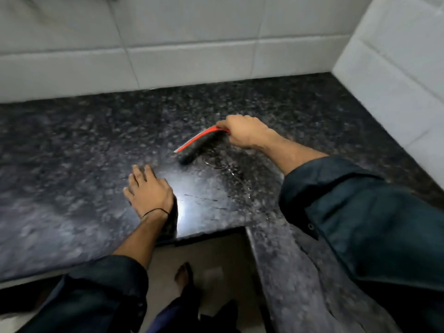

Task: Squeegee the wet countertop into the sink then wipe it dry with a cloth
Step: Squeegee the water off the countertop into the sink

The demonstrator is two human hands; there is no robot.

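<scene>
Two hands in view. My right hand (242, 132) is clenched on one end of the red squeegee (197, 146), blade down on the dark granite countertop (72, 152) near the corner. Left hand (149, 191) lies spread flat, bracing. I judge the squeegee light, its blade flexible; stone looks slick. No sink or cloth visible.

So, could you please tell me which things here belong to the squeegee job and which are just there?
Belongs to the job:
- red squeegee, gripped in the right hand
- wet granite countertop
- left hand, flat on the counter

Just there:
- tiled wall
- floor
</scene>
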